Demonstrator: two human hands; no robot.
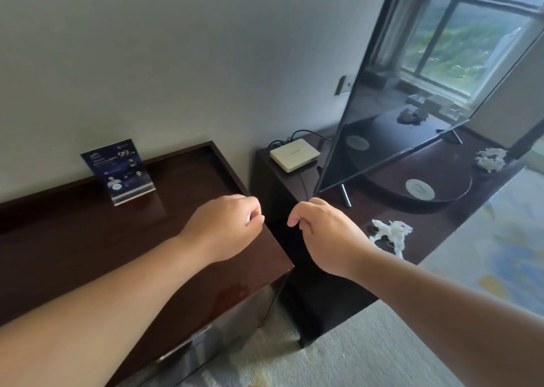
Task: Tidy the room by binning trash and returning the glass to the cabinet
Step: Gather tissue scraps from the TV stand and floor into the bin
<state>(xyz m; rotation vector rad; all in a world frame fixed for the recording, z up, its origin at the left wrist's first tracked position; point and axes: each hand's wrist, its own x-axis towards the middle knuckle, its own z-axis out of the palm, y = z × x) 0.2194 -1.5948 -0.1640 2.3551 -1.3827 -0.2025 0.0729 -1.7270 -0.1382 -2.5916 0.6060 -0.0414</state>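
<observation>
The left hand (pixel 226 227) is reaching over the right edge of the dark wooden surface (pixel 73 239). Its grip is drawn together, the thumb meeting the curled fingertips. A pale speck is showing there, but I cannot tell whether anything is being pinched. The right hand (pixel 326 233) is hanging just beside it, over the gap between that surface and the lower TV stand (pixel 435 222), with its grip loosely curled, slightly apart and holding nothing that shows. Just to the right of this hand, a crumpled white paper wad (pixel 390 233) is lying on the TV stand near its front edge. A second paper wad (pixel 491 158) is lying farther along the stand, near its right end and well apart from the first. Between them the television (pixel 397 107) is standing on thin metal feet, its dark screen reflecting a window. A white set-top box (pixel 294 153) is sitting at the stand's back left corner by the wall, with black cables running from it. An acrylic sign holder (pixel 117 172) is standing upright at the back of the wooden surface, well apart from both hands.
</observation>
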